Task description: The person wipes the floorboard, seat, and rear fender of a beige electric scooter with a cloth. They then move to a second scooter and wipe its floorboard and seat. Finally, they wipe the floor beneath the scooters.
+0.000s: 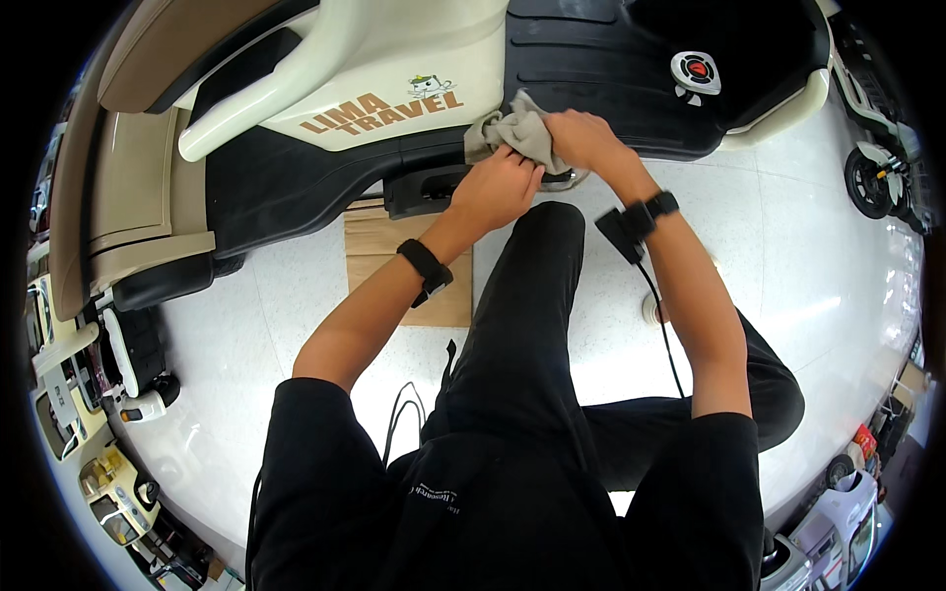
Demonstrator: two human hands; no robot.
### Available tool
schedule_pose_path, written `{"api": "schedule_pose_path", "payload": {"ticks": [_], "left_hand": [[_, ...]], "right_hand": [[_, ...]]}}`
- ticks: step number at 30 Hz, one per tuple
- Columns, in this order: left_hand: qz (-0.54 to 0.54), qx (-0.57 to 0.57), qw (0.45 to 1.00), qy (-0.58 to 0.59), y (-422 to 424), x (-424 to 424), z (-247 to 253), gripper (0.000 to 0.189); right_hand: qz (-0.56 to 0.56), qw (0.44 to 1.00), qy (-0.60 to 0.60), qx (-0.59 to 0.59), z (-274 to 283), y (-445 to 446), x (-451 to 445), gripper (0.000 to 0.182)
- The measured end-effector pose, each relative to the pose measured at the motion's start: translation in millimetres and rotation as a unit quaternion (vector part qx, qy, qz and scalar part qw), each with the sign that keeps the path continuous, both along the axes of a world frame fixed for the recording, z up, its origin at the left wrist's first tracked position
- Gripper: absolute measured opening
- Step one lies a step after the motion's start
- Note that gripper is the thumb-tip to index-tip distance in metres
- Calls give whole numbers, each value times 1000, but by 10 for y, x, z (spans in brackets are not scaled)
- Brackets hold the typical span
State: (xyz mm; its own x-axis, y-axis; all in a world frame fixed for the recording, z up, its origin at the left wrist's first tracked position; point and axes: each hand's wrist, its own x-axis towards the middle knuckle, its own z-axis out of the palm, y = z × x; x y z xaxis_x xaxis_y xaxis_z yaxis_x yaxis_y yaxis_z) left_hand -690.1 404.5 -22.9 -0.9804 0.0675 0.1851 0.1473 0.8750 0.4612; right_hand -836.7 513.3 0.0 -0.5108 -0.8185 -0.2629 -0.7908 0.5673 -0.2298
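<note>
A crumpled grey-beige cloth is bunched at the lower edge of a cream electric scooter's body panel, where it meets the black footboard. My right hand grips the cloth from the right, with its fingers curled. Against the cloth's lower left side is my left hand, its fingers bent onto the fabric. Just left of that hand sits a black plastic part with a recess under the side trim. What lies beneath the cloth is hidden.
A red-centred silver device rests on the footboard. Flattened brown cardboard lies on the pale tiled floor. A black cable hangs from my right wrist strap. Other scooters stand around the sides.
</note>
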Motion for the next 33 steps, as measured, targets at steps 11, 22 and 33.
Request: {"api": "schedule_pose_path", "payload": {"ticks": [11,22,33], "left_hand": [[10,28,1000,-1,25,-51,93,25],[25,52,998,23,33,-57,99,30],[64,52,987,-135,54,-97,200,34]], "right_hand": [[-6,995,97,18,-114,-238,-23,42],[-303,945,105,62,-125,655,-191,51],[-119,991,29,-44,-52,-63,133,18]]}}
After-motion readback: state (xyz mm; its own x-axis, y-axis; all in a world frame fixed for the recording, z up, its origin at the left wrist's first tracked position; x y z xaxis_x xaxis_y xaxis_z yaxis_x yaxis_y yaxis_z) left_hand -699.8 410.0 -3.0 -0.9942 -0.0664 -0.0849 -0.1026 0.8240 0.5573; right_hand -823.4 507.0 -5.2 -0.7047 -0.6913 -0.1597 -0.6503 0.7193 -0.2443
